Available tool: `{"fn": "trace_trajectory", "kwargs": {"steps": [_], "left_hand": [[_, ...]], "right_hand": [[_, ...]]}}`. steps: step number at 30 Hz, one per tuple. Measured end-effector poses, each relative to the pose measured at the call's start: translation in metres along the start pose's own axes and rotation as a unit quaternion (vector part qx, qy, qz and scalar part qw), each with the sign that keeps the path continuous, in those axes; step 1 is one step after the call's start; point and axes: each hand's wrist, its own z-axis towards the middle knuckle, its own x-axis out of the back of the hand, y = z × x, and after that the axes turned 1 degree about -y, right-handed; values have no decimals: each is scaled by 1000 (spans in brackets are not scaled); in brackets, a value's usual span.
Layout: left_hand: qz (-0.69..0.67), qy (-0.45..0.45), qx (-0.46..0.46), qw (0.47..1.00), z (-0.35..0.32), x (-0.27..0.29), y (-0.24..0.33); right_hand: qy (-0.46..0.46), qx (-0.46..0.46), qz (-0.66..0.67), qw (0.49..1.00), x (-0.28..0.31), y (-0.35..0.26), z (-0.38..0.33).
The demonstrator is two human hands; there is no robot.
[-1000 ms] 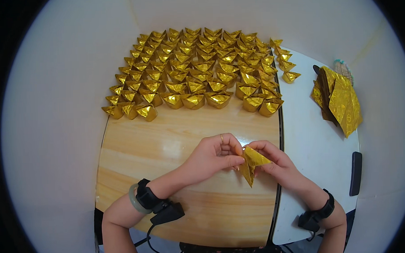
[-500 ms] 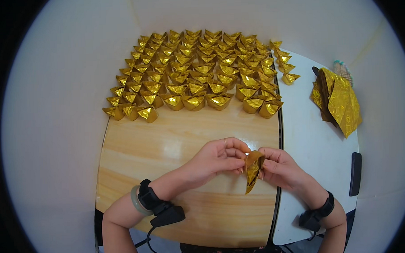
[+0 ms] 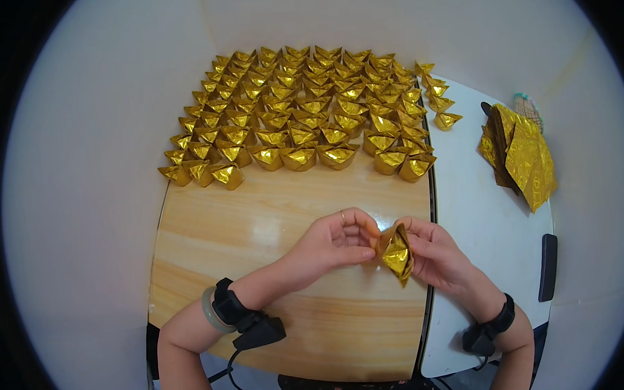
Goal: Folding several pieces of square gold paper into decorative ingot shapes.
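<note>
Between my hands, above the wood-grain table, is a gold foil paper ingot (image 3: 397, 252), tilted so that one pointed end faces down toward me. My right hand (image 3: 446, 256) grips it from the right, thumb in front and fingers behind. On the other side, the curled fingers and thumb of my left hand (image 3: 336, 244) close on its left edge; the exact fingertip contact is partly hidden. Farther back stand several rows of finished gold paper ingots (image 3: 300, 157), upright with their points raised.
A white table (image 3: 476, 272) adjoins the wood-grain table (image 3: 258, 217) on the right. On it lie a stack of gold foil paper sheets (image 3: 527, 153) and a few more ingots (image 3: 447, 121). Pale walls (image 3: 85, 203) enclose the sides and back. Black devices with cables (image 3: 258, 329) are strapped to my wrists.
The held ingot has turned, its lower point swinging to the right and more of its shiny folded face showing. My left fingers have shifted slightly left; the rows have not moved.
</note>
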Motion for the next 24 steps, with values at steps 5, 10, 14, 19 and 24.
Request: {"fn": "trace_trajectory", "kwargs": {"steps": [5,10,14,19,24], "left_hand": [[249,14,-132,959,-4,-18,14],[481,-43,-246,840,-5,-11,9],[564,-45,-248,786,-7,-6,8],[699,-9,-225,679,-8,-5,10],[698,6,-263,666,-7,-8,16]], "right_hand": [[-16,-24,-28,999,7,-5,-1],[-53,-60,-83,993,5,-7,-3],[20,95,-436,895,1,1,-3],[17,390,-706,590,0,-5,-5],[-41,427,-717,550,-1,-12,-8]]}}
